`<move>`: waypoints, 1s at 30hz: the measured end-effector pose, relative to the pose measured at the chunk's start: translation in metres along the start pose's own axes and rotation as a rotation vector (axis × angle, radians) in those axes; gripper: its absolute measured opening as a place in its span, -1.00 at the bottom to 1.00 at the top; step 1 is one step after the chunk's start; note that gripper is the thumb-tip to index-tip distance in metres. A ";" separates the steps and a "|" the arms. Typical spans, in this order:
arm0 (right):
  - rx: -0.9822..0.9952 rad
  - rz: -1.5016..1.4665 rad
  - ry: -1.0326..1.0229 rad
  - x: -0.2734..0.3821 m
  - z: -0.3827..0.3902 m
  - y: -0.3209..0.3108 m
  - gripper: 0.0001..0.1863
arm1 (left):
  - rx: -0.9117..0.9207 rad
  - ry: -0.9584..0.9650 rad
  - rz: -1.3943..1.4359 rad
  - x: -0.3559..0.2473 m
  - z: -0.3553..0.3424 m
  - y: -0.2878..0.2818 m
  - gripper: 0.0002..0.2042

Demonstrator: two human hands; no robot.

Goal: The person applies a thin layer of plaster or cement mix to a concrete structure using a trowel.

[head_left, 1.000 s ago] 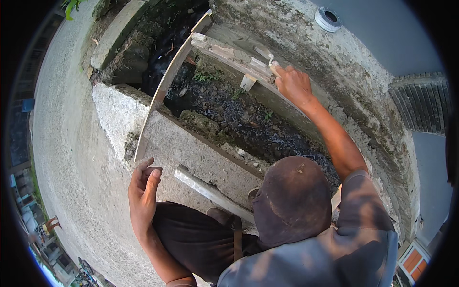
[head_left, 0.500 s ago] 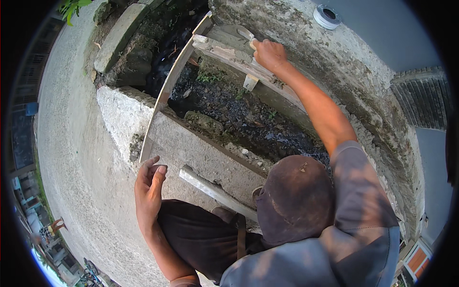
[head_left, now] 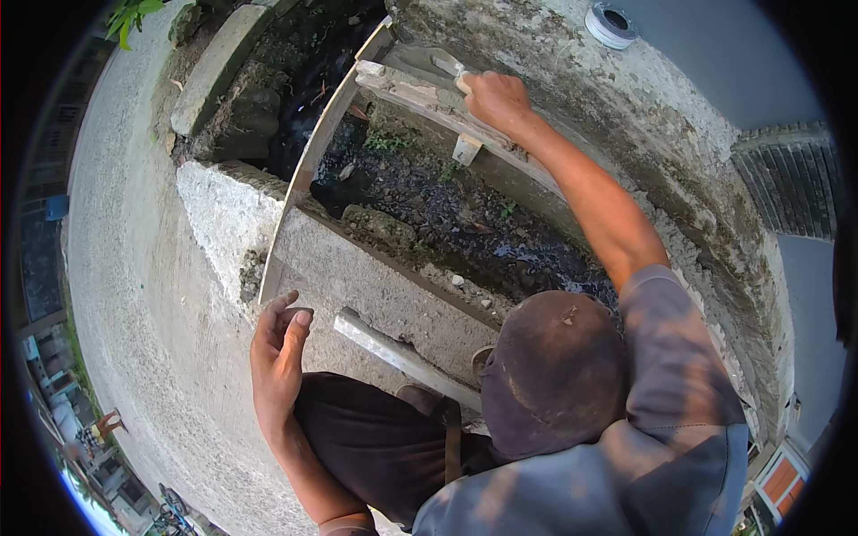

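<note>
At the far side, my right hand [head_left: 497, 100] is closed around the handle of a trowel [head_left: 447, 64]. The trowel's blade lies low over the grey mortar [head_left: 413, 59] behind a mortar-smeared wooden plank [head_left: 429, 98]; its far part blends with the mortar. Off to the near left, my left hand [head_left: 280, 353] has its fingers apart and is empty. Its fingertips are close to the lower end of a long, thin wooden board [head_left: 307, 170] that spans the channel. A small wood block [head_left: 466, 150] sits against the plank.
An open drainage channel [head_left: 429, 196] with dark water and stones runs below. A concrete slab [head_left: 349, 268] and a pale straight bar [head_left: 393, 353] lie in front of me. A rough wall [head_left: 643, 134] rises on the right, with a white roll [head_left: 611, 27] above it.
My right hand and the trowel have shifted slightly left toward the long board. My left hand stays nearly where it was, fingers still apart.
</note>
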State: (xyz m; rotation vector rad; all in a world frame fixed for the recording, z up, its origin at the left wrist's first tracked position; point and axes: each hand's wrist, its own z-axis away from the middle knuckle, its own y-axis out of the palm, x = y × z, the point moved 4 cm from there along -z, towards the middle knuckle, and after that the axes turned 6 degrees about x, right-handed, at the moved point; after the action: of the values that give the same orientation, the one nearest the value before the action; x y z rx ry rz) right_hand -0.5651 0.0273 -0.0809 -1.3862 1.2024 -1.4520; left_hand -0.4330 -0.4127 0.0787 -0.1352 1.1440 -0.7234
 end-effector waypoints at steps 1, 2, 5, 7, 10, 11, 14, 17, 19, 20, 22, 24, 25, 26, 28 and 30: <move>-0.083 -0.038 0.029 0.003 0.002 -0.008 -0.76 | 0.005 0.006 0.001 0.001 -0.001 -0.001 -0.53; -0.083 -0.029 0.036 -0.007 0.001 -0.009 -0.76 | 0.015 0.012 0.006 -0.001 -0.003 0.002 -0.53; -0.079 0.069 -0.002 -0.021 -0.007 -0.004 -0.75 | 0.016 0.010 0.002 -0.003 -0.004 0.003 -0.53; -0.029 0.025 0.024 -0.020 -0.010 -0.007 -0.73 | 0.006 -0.002 -0.003 -0.001 -0.004 0.001 -0.53; -0.220 -0.026 0.030 -0.018 0.032 -0.025 -0.69 | 0.006 0.013 0.014 -0.003 -0.001 0.000 -0.53; -0.223 -0.016 0.034 -0.030 0.042 -0.025 -0.69 | 0.013 0.020 0.019 -0.005 -0.002 0.002 -0.53; 0.103 0.059 -0.002 -0.048 0.073 -0.003 -0.64 | 0.015 0.021 0.008 -0.003 -0.002 0.004 -0.53; -0.026 -0.034 0.037 -0.043 0.116 -0.025 -0.59 | 0.030 0.033 0.015 -0.003 -0.002 0.004 -0.51; 0.034 -0.007 0.081 -0.049 0.141 -0.024 -0.55 | 0.009 0.017 0.022 -0.005 -0.003 0.004 -0.48; 0.037 -0.003 0.094 -0.057 0.150 -0.024 -0.55 | 0.023 0.019 0.022 -0.004 -0.004 0.005 -0.48; 0.115 0.055 0.111 -0.074 0.169 -0.024 -0.51 | 0.022 0.018 0.011 -0.002 -0.006 0.006 -0.46; 0.054 0.016 0.166 -0.079 0.183 -0.039 -0.48 | 0.031 0.009 0.001 -0.004 -0.004 0.009 -0.46; -0.013 -0.020 0.213 -0.081 0.189 -0.049 -0.46 | 0.033 0.005 -0.001 -0.005 -0.006 0.010 -0.46; -0.008 -0.026 0.221 -0.079 0.193 -0.053 -0.46 | 0.036 0.000 -0.009 -0.007 -0.006 0.010 -0.46; -0.091 -0.006 0.194 -0.067 0.197 -0.065 -0.45 | 0.032 -0.003 -0.018 -0.006 -0.005 0.010 -0.46; 0.009 -0.444 0.374 -0.046 0.196 -0.085 -0.48 | 0.016 0.005 -0.022 -0.007 -0.007 0.010 -0.46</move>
State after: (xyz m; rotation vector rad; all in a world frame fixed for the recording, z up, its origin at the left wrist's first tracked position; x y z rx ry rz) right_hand -0.3603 0.0696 -0.0191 -1.4799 1.1494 -2.0973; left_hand -0.4361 -0.3996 0.0765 -0.1329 1.1427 -0.7529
